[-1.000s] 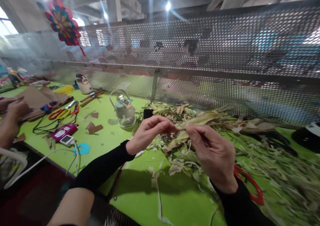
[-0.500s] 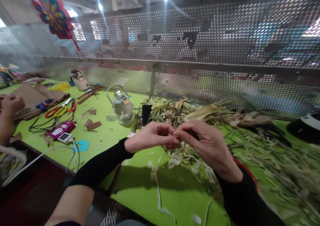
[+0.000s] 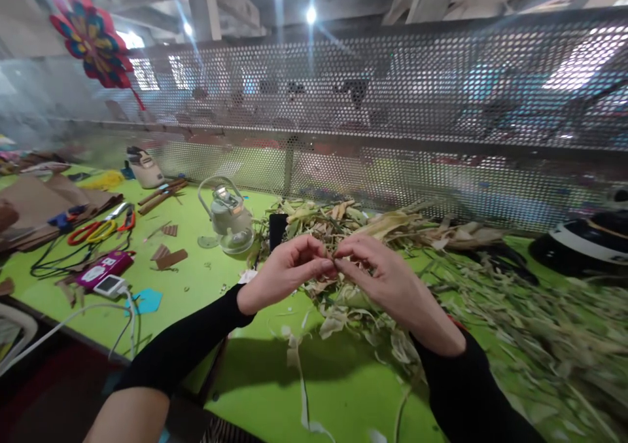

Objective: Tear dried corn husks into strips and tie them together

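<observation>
My left hand (image 3: 289,263) and my right hand (image 3: 380,276) meet fingertip to fingertip above the green table (image 3: 255,364). Both are pinched closed. Whatever lies between the fingertips is too small or hidden to make out. Behind and below them spreads a heap of dried corn husks (image 3: 392,224), pale green to tan. Curled husk scraps (image 3: 336,322) lie under my right hand, and a thin pale strip (image 3: 303,390) hangs down across the table in front. More shredded husk strips (image 3: 534,338) cover the table to the right.
A clear lidded bottle (image 3: 228,217) stands left of the husks, beside a black upright object (image 3: 278,230). Farther left are scissors (image 3: 101,230), a purple device (image 3: 105,269) with a white cable, and another person's hand (image 3: 7,214). A perforated metal screen (image 3: 417,103) runs behind; a black-and-white cap (image 3: 589,243) sits right.
My hands have come together from a slight gap, and the right one has moved left and turned. The view has shifted right, showing more of the cap; the other person's hand has mostly left view.
</observation>
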`<state>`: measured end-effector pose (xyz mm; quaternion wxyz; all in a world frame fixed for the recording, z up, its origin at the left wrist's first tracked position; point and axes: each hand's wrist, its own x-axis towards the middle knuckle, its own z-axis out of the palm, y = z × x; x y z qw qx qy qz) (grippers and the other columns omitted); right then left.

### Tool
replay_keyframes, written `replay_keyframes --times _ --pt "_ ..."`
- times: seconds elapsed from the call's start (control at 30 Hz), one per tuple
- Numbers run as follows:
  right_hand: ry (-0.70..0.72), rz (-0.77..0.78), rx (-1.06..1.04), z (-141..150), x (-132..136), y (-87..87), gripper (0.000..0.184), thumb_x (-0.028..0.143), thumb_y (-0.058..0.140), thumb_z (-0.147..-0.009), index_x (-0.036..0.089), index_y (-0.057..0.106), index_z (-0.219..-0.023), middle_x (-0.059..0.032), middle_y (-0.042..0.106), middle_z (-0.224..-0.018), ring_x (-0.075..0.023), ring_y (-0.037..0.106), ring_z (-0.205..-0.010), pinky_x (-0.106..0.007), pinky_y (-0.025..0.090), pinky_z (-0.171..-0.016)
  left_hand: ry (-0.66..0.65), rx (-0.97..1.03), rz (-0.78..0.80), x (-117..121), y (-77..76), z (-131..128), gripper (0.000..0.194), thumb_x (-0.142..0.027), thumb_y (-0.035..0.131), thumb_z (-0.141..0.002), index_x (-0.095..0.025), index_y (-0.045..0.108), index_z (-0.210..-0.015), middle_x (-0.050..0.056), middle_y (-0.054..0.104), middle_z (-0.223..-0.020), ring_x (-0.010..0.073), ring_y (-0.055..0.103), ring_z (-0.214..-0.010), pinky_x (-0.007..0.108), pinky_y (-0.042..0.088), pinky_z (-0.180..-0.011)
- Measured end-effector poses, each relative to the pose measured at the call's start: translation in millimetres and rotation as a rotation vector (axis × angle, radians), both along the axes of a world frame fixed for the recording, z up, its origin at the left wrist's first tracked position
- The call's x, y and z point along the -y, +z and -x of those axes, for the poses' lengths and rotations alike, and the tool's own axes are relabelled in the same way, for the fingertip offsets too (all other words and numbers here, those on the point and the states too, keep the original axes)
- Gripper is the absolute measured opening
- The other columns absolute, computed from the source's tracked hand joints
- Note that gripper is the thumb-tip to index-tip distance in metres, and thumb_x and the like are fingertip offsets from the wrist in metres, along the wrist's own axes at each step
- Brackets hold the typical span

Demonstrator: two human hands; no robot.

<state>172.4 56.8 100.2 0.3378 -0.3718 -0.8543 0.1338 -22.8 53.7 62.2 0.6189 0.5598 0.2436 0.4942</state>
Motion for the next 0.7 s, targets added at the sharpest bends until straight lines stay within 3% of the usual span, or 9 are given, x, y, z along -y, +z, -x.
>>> replay_keyframes --times 0.27,0.43,0.6,0.7 --pt "-0.085 -0.216 -0.055 2 11 2.5 0.011 0.031 0.065 -0.093 0.023 0.07 -0.086 -0.0042 0.07 -0.089 -0.0213 0.064 -0.089 -0.036 0.049 -0.078 0.044 0.049 0.098 -6 -0.9 0 0.041 -0.041 0.087 -0.071 -0.013 0.06 -0.084 0.0 0.066 -0.075 0.0095 0.064 -0.068 0.026 0.053 -0.07" --pt "0.034 -0.137 0.039 -2 9 1.2 0.016 0.035 0.066 -0.093 0.023 0.07 -0.082 -0.0044 0.072 -0.094 -0.0219 0.065 -0.093 -0.037 0.051 -0.08 0.029 0.091 0.184 -9 -2.0 1 0.041 -0.04 0.09 -0.067 -0.013 0.064 -0.082 0.001 0.069 -0.077 0.0096 0.065 -0.069 0.027 0.054 -0.073" --pt "-0.022 -0.119 0.004 0 3 -5.5 0.026 0.035 0.068 -0.091 0.021 0.068 -0.113 -0.0088 0.073 -0.11 -0.025 0.067 -0.102 -0.042 0.054 -0.085 0.06 0.085 0.095 -4 -2.0 0 0.035 -0.035 0.087 -0.071 -0.014 0.063 -0.086 -0.001 0.065 -0.078 0.0077 0.062 -0.069 0.022 0.052 -0.069" --pt "-0.014 -0.08 0.021 2 3 -5.8 0.016 0.031 0.064 -0.092 0.02 0.071 -0.103 -0.0081 0.075 -0.104 -0.0244 0.068 -0.098 -0.041 0.054 -0.083 0.08 0.057 0.041 -1 -0.4 0 0.031 -0.031 0.084 -0.076 -0.014 0.063 -0.089 0.0 0.067 -0.083 0.0082 0.064 -0.076 0.022 0.052 -0.074"
